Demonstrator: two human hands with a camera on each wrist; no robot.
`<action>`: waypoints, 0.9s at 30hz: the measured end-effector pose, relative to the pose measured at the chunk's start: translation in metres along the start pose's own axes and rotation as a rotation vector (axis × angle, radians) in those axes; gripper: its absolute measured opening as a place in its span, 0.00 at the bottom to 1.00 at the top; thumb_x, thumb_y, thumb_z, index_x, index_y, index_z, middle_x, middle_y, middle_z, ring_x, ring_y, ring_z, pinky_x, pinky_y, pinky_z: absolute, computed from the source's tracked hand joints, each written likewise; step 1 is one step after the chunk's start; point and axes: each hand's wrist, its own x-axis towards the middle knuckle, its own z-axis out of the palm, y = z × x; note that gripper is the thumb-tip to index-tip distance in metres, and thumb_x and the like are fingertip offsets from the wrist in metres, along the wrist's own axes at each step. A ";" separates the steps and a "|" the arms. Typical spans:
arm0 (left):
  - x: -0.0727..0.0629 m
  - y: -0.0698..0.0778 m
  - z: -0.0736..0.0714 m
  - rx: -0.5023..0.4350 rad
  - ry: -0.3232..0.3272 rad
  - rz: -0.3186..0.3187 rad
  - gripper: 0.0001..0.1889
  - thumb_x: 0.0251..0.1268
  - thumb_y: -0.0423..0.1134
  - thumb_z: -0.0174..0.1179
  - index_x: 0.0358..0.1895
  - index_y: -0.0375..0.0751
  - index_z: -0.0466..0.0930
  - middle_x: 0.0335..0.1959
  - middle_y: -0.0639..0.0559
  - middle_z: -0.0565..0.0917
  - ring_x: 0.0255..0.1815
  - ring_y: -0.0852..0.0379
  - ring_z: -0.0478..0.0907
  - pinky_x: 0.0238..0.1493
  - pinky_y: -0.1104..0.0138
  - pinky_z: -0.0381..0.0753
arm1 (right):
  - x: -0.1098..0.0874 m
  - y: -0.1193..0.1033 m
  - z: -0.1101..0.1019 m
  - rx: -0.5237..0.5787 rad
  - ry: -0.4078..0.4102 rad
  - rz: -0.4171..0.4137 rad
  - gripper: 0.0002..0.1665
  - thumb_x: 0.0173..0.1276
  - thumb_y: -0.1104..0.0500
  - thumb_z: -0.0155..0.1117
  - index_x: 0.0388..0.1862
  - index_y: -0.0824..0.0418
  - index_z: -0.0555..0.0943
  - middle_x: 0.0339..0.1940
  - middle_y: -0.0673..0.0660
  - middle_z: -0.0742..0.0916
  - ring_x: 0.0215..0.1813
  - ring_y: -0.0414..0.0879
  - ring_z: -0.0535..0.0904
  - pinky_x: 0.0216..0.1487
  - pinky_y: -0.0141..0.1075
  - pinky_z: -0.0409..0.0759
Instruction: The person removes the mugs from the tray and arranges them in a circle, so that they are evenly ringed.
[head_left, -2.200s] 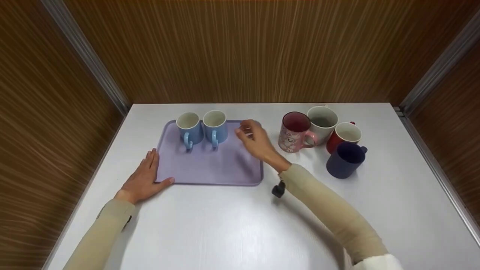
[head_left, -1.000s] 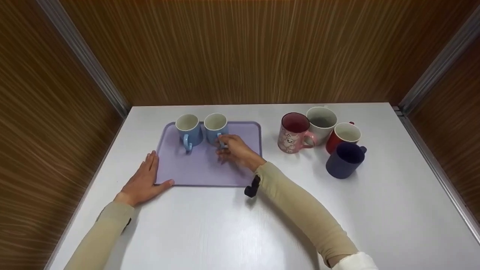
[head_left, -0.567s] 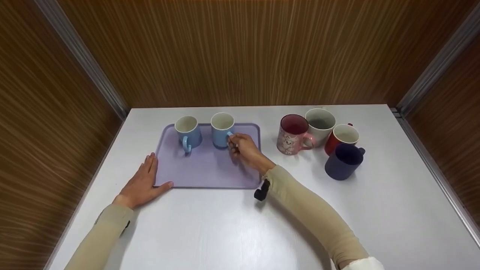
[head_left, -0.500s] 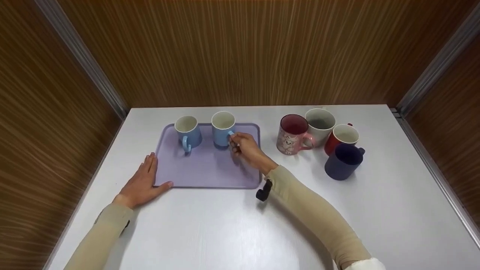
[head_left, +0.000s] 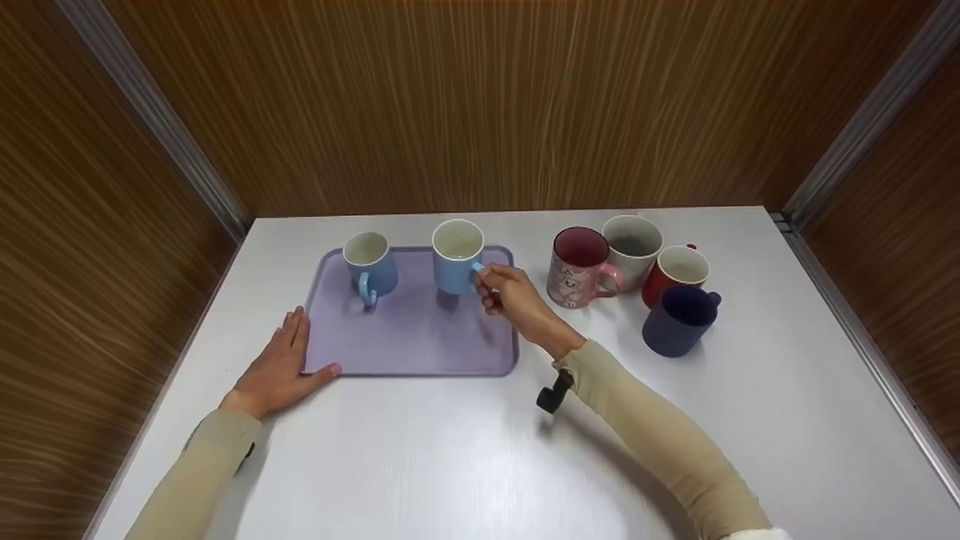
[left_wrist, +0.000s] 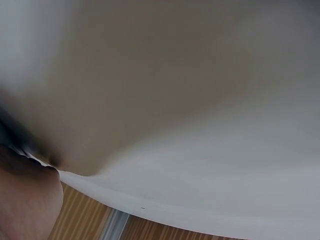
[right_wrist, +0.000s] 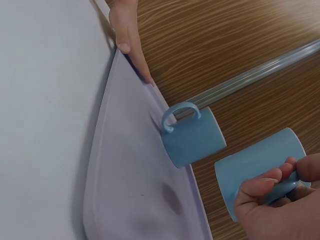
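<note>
My right hand (head_left: 517, 304) grips the handle of a light blue mug (head_left: 456, 262). In the right wrist view that held mug (right_wrist: 257, 162) hangs just above the tray, its shadow falling on the surface below. A second light blue mug (head_left: 373, 268) stands upright at the back left of the lilac tray (head_left: 405, 345), handle toward the front. My left hand (head_left: 277, 367) rests with straight fingers at the tray's front left corner, fingers along the left edge and thumb at the front edge. The left wrist view shows mostly blurred table and a bit of skin.
Right of the tray stand a pink patterned mug (head_left: 576, 274), a large grey-white mug (head_left: 634, 247), a red mug (head_left: 660, 281) and a dark blue mug (head_left: 677, 326), close together. Brown wood-grain panels (head_left: 480, 105) enclose the white table (head_left: 420, 457) at the back and sides.
My right hand came in to the right-hand blue mug's handle, took hold of it, and has raised the mug off the tray while moving it right. The left hand has stayed at the tray corner.
</note>
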 end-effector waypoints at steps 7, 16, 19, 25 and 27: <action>0.000 0.000 0.000 0.001 -0.001 -0.002 0.63 0.73 0.74 0.54 0.86 0.26 0.36 0.89 0.32 0.36 0.90 0.32 0.34 0.87 0.39 0.43 | -0.016 -0.009 -0.012 -0.001 -0.004 -0.007 0.15 0.88 0.58 0.48 0.40 0.64 0.76 0.32 0.54 0.74 0.32 0.44 0.68 0.32 0.32 0.67; -0.002 0.000 -0.001 0.001 -0.016 -0.014 0.63 0.73 0.74 0.54 0.86 0.27 0.35 0.89 0.32 0.35 0.90 0.32 0.33 0.87 0.38 0.43 | -0.038 -0.019 -0.029 0.003 -0.008 -0.005 0.15 0.88 0.59 0.46 0.39 0.63 0.76 0.33 0.54 0.74 0.33 0.45 0.67 0.35 0.33 0.66; -0.002 0.000 -0.001 -0.004 -0.014 -0.011 0.63 0.73 0.74 0.54 0.86 0.27 0.35 0.89 0.32 0.36 0.90 0.33 0.33 0.87 0.39 0.43 | -0.045 -0.023 -0.037 -0.014 0.004 -0.003 0.15 0.88 0.59 0.46 0.39 0.62 0.76 0.33 0.53 0.74 0.33 0.45 0.67 0.35 0.33 0.66; -0.001 0.002 -0.002 -0.011 -0.011 -0.011 0.63 0.73 0.74 0.55 0.86 0.27 0.35 0.89 0.32 0.36 0.90 0.33 0.33 0.87 0.40 0.43 | -0.059 -0.030 -0.054 -0.061 0.045 -0.023 0.15 0.88 0.57 0.48 0.38 0.59 0.76 0.31 0.52 0.72 0.33 0.44 0.67 0.36 0.33 0.66; -0.001 0.002 -0.001 -0.009 -0.014 -0.013 0.63 0.73 0.74 0.55 0.86 0.27 0.35 0.89 0.32 0.36 0.90 0.33 0.33 0.87 0.39 0.43 | -0.063 -0.031 -0.059 -0.068 0.062 -0.031 0.15 0.88 0.57 0.49 0.37 0.59 0.76 0.31 0.51 0.71 0.33 0.44 0.67 0.35 0.33 0.66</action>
